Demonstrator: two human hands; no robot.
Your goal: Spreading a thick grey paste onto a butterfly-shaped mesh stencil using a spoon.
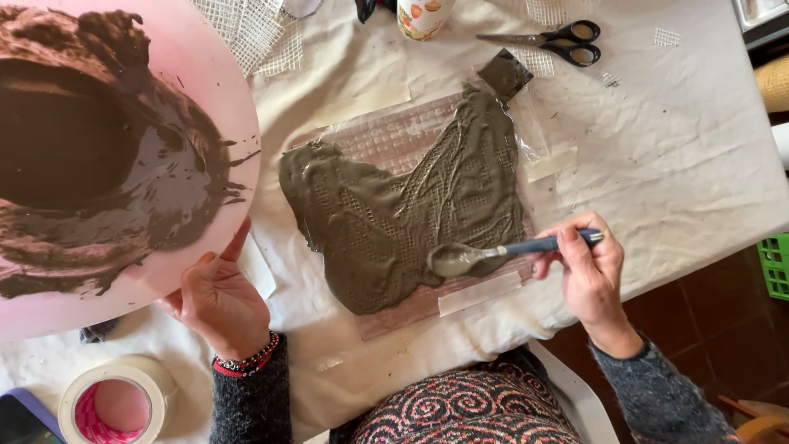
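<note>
My left hand [215, 298] grips the rim of a big pink bowl [205, 74], tilted toward me, smeared inside with dark grey-brown paste. My right hand [585, 267] holds a blue-handled spoon [493, 253] whose bowl, coated in grey paste, rests on the lower right of a wet grey paste layer [394, 214]. That layer is spread over a mesh sheet [386, 136] on clear plastic, taped to the white cloth [674, 148] covering the table.
Black-handled scissors [549, 41] lie at the top right, near loose mesh scraps [255, 29] and a printed cup [421, 16]. A roll of tape [115, 399] sits at the bottom left by a dark device [20, 419]. A green crate [774, 265] stands off the table's right edge.
</note>
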